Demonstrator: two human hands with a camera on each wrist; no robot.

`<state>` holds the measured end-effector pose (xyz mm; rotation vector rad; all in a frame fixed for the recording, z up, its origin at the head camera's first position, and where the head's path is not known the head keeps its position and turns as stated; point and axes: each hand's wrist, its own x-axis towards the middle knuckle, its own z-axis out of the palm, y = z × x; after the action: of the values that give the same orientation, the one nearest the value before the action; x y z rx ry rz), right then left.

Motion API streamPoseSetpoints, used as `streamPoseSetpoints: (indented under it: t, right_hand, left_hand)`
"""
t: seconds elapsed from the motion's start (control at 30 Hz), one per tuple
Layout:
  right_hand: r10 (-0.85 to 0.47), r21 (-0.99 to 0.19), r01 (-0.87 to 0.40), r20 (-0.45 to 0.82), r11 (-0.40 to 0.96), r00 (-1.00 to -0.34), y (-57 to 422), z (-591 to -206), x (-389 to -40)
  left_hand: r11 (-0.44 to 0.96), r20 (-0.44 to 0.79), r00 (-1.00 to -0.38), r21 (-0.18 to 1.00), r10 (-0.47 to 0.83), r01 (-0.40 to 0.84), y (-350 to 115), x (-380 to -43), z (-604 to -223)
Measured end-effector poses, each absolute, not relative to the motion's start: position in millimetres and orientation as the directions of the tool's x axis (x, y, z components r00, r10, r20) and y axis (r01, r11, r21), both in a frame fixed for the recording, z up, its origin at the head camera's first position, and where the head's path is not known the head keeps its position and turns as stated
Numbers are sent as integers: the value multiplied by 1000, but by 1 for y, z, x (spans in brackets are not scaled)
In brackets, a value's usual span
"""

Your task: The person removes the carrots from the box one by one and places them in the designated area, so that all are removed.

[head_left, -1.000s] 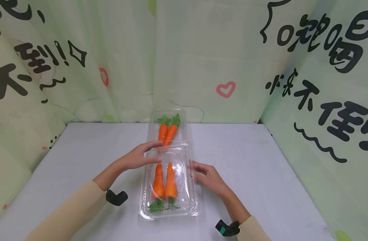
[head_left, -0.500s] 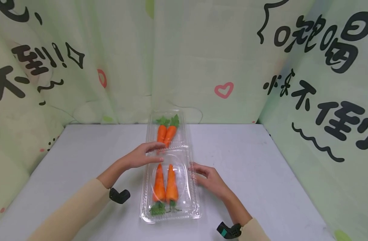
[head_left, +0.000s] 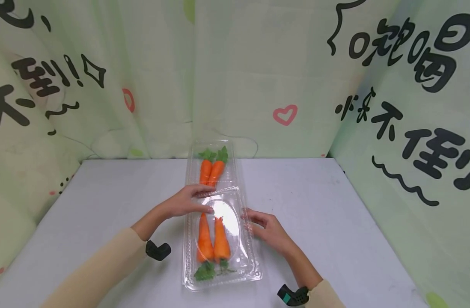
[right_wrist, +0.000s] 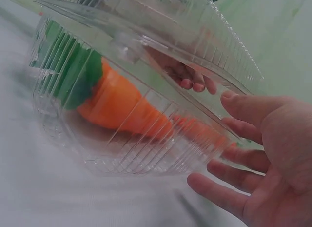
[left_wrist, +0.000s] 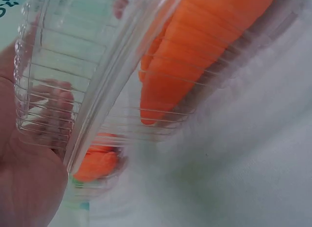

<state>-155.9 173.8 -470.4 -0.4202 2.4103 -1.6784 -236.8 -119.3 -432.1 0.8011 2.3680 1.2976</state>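
A clear plastic clamshell box point(head_left: 235, 273) with two carrots point(head_left: 205, 239) inside lies in front of me, their leafy tops toward me. My left hand point(head_left: 182, 201) holds the far left part of its lid, thumb on the near side and fingers over the far edge. In the right wrist view the lid point(right_wrist: 122, 29) stands tilted, with a gap over the lower tray. My right hand point(head_left: 263, 224) touches the box's right side, fingers loosely extended and thumb tip at the rim point(right_wrist: 239, 92). Behind it, partly overlapped, lies another clear box point(head_left: 232, 167) with two carrots point(head_left: 215, 169).
A white tabletop point(head_left: 308, 205) carries the boxes. Pale green curtains point(head_left: 239, 77) with black lettering and red hearts hang behind and at both sides. A black wrist camera point(head_left: 158, 251) sits on my left wrist, another camera point(head_left: 293, 295) on the right.
My left hand has shifted right with the near box's lid. The near box has slid slightly toward me and to the right, turning a little. My right hand has stayed nearly still.
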Motion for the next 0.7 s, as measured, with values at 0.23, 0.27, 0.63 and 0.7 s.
streamPoseSetpoints:
  t: [0.23,0.27,0.63,0.7]
  right_hand:
    - [-333,-947,-124,19,296,-943,175,-471,-155]
    - [-333,-947,-123,18,296,-943,175,-471,-155]
    - [-299,-953,-55,-38,298,-953,173,-472,-154]
    - [-296,-953,-54,-39,299,-954,173,-472,-154]
  left_hand:
    - [409,19,-778,843,628,350,-117,-239,-436]
    - [407,20,-777,843,629,351,-117,-239,-436]
    - [378,65,-797,855,601,355,-115,-239,-441]
    - [360,79,-799,863,596,354,-115,-239,-442]
